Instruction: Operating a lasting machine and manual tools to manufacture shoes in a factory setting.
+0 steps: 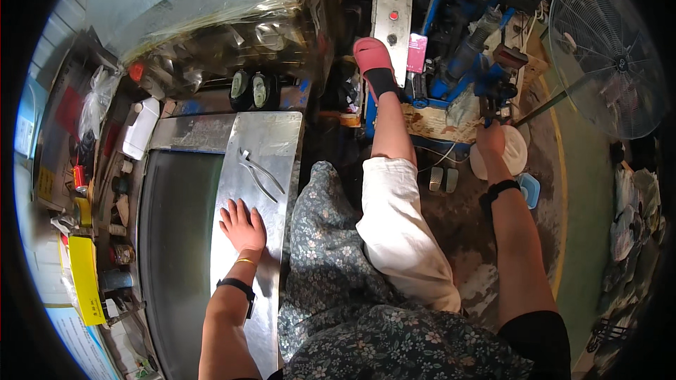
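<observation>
My left hand [243, 229] lies flat on a long, shiny metal plate [264, 281], fingers spread and holding nothing. Just beyond its fingertips rests a pair of pliers [260, 174] with the handles apart. To the right, my right hand [491, 139] reaches to the near edge of a blue machine [458, 63], above a white round lid or bucket [517, 151]. Its fingers are curled at a small dark part there, too hidden to name. My raised foot, in a pink slipper [372, 55], is up against a panel with buttons [391, 7].
A large standing fan [598, 56] is at the far right. Low by the machine are a blue tub [528, 190] and a pedal-like pair of grey pieces [442, 179]. Dark shoes [253, 90] sit beyond the plate. A cluttered shelf with a yellow box [86, 280] lines the left.
</observation>
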A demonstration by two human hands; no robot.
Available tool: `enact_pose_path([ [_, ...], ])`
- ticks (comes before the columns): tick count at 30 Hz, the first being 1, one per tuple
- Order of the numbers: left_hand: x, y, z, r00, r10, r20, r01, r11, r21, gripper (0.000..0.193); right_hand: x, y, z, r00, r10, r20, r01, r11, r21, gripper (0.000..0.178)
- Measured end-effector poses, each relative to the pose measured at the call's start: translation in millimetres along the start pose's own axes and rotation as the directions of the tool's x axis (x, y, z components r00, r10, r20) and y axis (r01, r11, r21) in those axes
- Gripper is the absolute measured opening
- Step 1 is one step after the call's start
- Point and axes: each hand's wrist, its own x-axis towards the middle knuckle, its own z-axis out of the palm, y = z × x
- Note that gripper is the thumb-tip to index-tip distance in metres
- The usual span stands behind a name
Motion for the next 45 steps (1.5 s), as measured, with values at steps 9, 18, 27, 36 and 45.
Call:
enact_pose_path([
  [9, 0.0, -4.4, 6.5, 1.0, 0.009, -0.015, -0.008, 1.0, 0.018, 0.058, -1.5, -0.3, 0.8, 0.998, -0.041, -0.046, 0.042, 0.999, 0.01, 0.049],
  [18, 1.8, -3.8, 8.1, 1.0, -0.019, 0.014, 0.019, 0.999, 0.041, 0.058, 2.8, -0.7, 2.2, 0.999, -0.04, -0.023, 0.039, 0.998, -0.042, 0.048],
  [27, 1.7, -5.5, 12.0, 1.0, -0.026, 0.009, 0.026, 0.999, 0.025, 0.059, 2.9, -1.1, 3.9, 1.0, 0.012, 0.019, -0.01, 0.998, -0.061, 0.05],
  [36, 2.3, -2.8, 7.4, 1.0, 0.011, -0.013, -0.01, 0.998, 0.057, 0.057, 11.2, 5.5, 6.9, 0.999, -0.009, -0.032, 0.009, 1.0, -0.009, 0.041],
  [45, 2.8, -5.4, 9.0, 0.999, 0.041, -0.009, -0.041, 0.999, 0.025, 0.058, 13.8, 13.1, 7.5, 1.0, 0.024, 0.019, -0.025, 0.999, 0.034, 0.042],
])
